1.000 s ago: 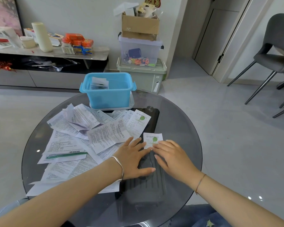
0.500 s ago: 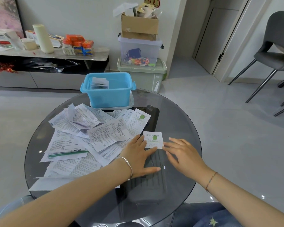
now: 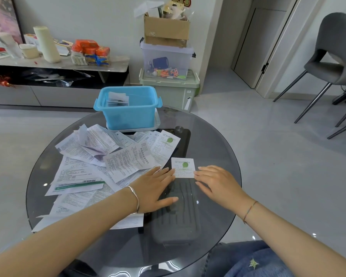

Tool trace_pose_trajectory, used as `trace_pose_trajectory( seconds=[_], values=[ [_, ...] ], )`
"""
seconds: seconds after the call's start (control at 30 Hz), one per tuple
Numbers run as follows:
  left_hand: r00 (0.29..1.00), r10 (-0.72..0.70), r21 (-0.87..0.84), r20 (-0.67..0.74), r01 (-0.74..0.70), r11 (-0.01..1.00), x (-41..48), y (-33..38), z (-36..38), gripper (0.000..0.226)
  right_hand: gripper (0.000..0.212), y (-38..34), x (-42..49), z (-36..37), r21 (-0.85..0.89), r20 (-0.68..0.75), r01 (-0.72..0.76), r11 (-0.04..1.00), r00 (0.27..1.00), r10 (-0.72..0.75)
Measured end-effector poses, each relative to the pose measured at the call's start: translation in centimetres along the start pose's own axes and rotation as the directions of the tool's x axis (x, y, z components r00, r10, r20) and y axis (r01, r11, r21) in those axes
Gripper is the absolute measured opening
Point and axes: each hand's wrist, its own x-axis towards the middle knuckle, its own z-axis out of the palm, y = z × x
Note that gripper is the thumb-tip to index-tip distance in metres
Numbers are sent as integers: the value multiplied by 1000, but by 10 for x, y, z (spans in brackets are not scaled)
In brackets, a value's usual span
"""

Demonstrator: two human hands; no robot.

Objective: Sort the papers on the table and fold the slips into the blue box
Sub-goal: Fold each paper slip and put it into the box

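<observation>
A folded slip [image 3: 183, 168] lies flat on the glass table [image 3: 218, 140] — green round mark showing, print too small to read. Left hand [image 3: 156, 186] and right hand [image 3: 216, 181] rest flat, fingers straight, fingertips touching its side edges. The blue box [image 3: 132, 114] stands beyond the loose papers [image 3: 84, 168], at the table's far edge.

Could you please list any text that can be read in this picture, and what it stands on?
None can be read with certainty.
Small slip: heading by a green mark, too blurred.
Pile of papers: print too small.
White box on the shelf: label blurred.
</observation>
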Motion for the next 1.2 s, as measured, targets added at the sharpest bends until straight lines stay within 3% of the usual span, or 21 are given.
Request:
trace_pose_trajectory(
  seconds=[0.2,0.33,0.53,0.6,0.73,0.9,0.97,1.07,1.13,1.2],
  values=[
    [1000,25,9,10,-26,1000,-2,-3,3,93,25,3,12,2,-9,-48,79,997,996,-79],
    [1000,23,14,6,-23,1000,-1,-3,1,96,35,1,25,8,-61,-1,190,980,982,-190],
    [999,30,-16,-10,-30,999,-1,-5,2,97,57,0,26,10,-19,44,142,990,989,-141],
    [999,25,-29,-22,-26,999,-2,-6,1,93,52,-1,26,7,21,29,102,995,994,-102],
    [992,22,-64,-124,-30,998,-3,-3,-2,84,12,-7,20,-2,158,8,47,986,999,-49],
    [999,-3,-73,-39,0,997,-5,1,2,95,17,-10,7,-16,286,229,-121,951,972,55],
    [999,-2,-77,-36,0,997,-8,1,3,95,16,-11,7,-14,388,273,-279,878,945,180],
    [999,-12,-104,-47,7,995,-11,1,1,90,11,-13,13,-8,607,267,-476,636,876,401],
    [997,-32,-162,-69,21,987,-12,1,0,91,17,-14,18,-4,676,293,-543,499,819,494],
    [995,-45,-226,-92,23,974,-12,1,1,98,15,-14,22,-3,686,311,-576,445,784,537]
  ],
)
